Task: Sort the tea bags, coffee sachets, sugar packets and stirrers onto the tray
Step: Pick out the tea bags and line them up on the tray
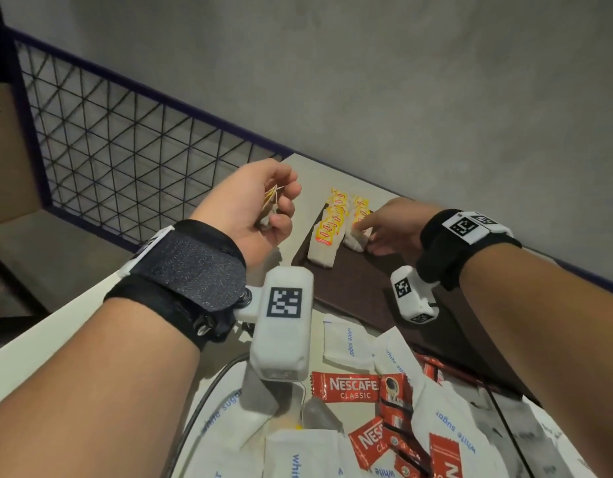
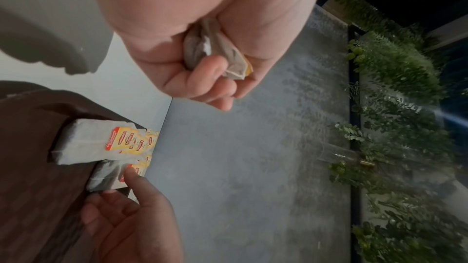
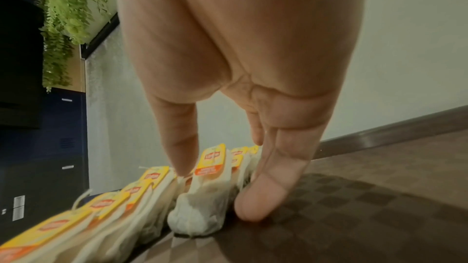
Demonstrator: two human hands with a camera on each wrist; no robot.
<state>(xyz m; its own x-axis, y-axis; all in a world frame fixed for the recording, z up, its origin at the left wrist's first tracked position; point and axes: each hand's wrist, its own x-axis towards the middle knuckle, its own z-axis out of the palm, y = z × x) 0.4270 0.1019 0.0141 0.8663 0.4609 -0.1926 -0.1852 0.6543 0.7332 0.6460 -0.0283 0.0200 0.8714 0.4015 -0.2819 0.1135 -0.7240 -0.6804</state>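
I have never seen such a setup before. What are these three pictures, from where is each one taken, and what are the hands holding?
A person sorts drink supplies while wearing three cameras. The head view looks down at both arms; the other two look along each hand from the wrist. The left hand grips a few tea bags above the table. The right hand touches a row of tea bags on the dark tray, beside another row. Nearer the person lie sugar packets and red coffee sachets, unsorted.

Left hand grips tea bags; right hand touches tray row
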